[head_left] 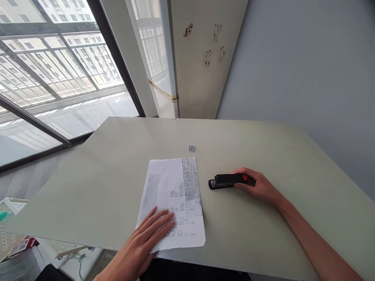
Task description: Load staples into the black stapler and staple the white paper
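A printed sheet of paper point(166, 187) lies on the pale table point(263, 144), with dense dark print along its upper right side. Over its lower left part, my left hand point(149, 234) rests flat with the fingers stretched out. To the right of the paper, my right hand point(260, 185) grips a black stapler point(230, 179) by its rear end. The stapler has a red spot on top, and its front end points left toward the paper, apart from it. Beyond the paper's top edge sit small grey strips of staples point(191, 148).
A fridge point(202, 82) with worn marks on its side stands behind the table, beside a grey-blue wall point(299, 62). Large windows point(58, 70) are at the left. Below the table's left edge is a white rack point(14, 230) with assorted items.
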### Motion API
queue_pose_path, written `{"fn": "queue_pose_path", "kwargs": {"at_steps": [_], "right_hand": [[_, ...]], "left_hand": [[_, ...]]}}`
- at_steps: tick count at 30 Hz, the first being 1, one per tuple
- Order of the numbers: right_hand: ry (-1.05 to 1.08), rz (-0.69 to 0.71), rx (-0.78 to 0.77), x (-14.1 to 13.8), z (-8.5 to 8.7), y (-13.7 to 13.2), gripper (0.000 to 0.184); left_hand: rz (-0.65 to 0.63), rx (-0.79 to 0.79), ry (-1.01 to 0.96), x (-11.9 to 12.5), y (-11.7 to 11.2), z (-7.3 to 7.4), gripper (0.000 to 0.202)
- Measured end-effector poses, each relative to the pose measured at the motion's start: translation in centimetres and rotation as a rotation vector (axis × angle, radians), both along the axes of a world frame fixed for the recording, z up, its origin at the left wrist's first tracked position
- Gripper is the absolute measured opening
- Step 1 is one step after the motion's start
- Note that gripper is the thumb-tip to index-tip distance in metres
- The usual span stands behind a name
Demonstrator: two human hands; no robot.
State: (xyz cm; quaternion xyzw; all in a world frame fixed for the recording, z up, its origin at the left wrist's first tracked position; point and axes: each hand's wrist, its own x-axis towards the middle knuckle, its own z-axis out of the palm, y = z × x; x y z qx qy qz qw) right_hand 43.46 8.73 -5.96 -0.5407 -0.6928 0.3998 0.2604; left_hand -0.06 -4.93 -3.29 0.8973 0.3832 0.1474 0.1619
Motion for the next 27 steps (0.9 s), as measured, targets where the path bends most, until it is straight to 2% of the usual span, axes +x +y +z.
{"fn": "queue_pose_path", "kwargs": {"at_steps": [3,9,21,23,27], "right_hand": [[-0.003,0.004,-0.005,0.0,0.1,-0.1,0.042],[0.001,0.007,-0.015,-0.8,0.7,-0.7,0.041],[0.009,0.009,-0.037,-2.6,1.4,-1.9,0.038],[0.024,0.019,-0.038,-2.6,1.4,-2.0,0.037],[0.049,0.055,-0.060,-2.5,1.2,-2.1,0.035]], "left_hand": [[0.029,0.029,-0.048,0.5,-0.2,-0.4,0.061],[0.002,-0.030,-0.031,0.2,0.0,-0.5,0.067],[-0.098,-0.034,0.012,1.8,0.6,0.7,0.089],[-0.098,-0.040,0.036,1.9,0.7,0.6,0.088],[-0.103,-0.069,0.095,2.2,0.8,0.6,0.074]]}}
